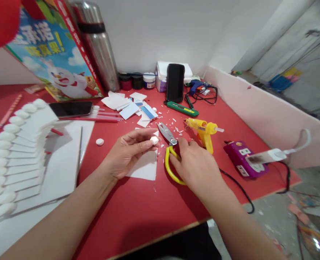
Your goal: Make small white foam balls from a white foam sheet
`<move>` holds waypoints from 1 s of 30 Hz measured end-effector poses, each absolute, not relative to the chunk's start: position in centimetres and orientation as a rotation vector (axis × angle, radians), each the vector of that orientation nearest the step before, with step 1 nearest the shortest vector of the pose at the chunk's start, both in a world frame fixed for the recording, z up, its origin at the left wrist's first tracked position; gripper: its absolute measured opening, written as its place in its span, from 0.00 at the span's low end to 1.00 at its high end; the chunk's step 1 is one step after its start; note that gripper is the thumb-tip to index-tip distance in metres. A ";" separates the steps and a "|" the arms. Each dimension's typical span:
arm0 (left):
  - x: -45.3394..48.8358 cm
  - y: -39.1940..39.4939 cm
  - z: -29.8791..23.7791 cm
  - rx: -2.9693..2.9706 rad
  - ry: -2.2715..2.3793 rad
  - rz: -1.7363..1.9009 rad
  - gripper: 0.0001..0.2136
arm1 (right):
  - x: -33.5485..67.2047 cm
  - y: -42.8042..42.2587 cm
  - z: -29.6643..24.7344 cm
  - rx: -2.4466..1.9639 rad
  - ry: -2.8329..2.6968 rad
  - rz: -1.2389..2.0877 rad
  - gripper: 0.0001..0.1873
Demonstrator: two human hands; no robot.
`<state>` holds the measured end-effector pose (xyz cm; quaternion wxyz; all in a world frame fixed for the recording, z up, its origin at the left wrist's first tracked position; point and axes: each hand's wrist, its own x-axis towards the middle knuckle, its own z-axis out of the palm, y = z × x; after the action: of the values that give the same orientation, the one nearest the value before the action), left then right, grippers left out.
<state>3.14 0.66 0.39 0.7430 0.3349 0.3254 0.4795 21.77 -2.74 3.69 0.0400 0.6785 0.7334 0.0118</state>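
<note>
My left hand [131, 150] pinches a small white rounded piece [154, 140] between thumb and forefinger. My right hand [196, 160] is wrapped around the yellow handles of the scissors [168, 134]; its fingertips are partly hidden. The blades point up and to the left, just right of the white piece and apart from it. Under my left hand lies a white sheet [146, 168], partly covered. Another white rounded piece [99, 142] rests on the red table to the left of that hand.
A yellow glue gun [203, 128] and purple power strip [243, 159] sit at right. Behind are a green utility knife [182, 108], an upright phone [175, 83], scraps [128, 108] and a steel flask [98, 47]. A stepped white model [26, 151] stands left.
</note>
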 end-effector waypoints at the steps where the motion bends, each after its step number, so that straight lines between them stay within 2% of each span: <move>1: 3.2 0.7 0.4 0.762 0.739 1.069 0.13 | 21.7 -2.7 4.2 2.030 2.259 0.035 0.11; 5: 3.1 0.9 0.3 0.894 0.836 1.177 0.09 | 21.4 -1.6 6.8 1.968 2.395 -0.087 0.12; 7: 3.0 1.0 0.3 1.000 0.891 1.248 0.09 | 21.2 -0.4 7.8 2.031 2.600 -0.341 0.15; 10: 2.7 0.9 0.2 1.195 0.966 1.347 0.12 | 20.5 1.6 7.8 2.084 2.665 -1.193 0.15; 14: 2.7 0.7 0.4 1.381 1.030 1.375 0.12 | 19.8 3.5 5.0 1.987 2.287 -2.260 0.11; 18: 2.8 0.9 0.6 1.400 1.039 1.377 0.13 | 20.1 4.2 2.5 1.872 1.877 -2.877 0.17; 21: 2.8 1.1 0.5 1.294 1.053 1.381 0.16 | 20.4 4.6 2.2 1.753 1.647 -3.107 0.18; 24: 2.5 1.4 0.1 1.168 1.081 1.359 0.13 | 20.4 4.9 2.4 1.645 1.561 -3.221 0.18; 27: 2.4 1.4 -0.1 1.151 1.099 1.315 0.11 | 20.1 4.9 2.3 1.644 1.684 -3.180 0.17; 30: 2.4 1.4 0.1 1.187 1.157 1.307 0.11 | 19.7 4.6 1.9 1.714 1.993 -2.992 0.15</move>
<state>2.37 1.42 0.12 0.4928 0.4893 0.4769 0.5388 19.69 4.64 1.89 -0.4083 0.3929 0.4569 -0.6857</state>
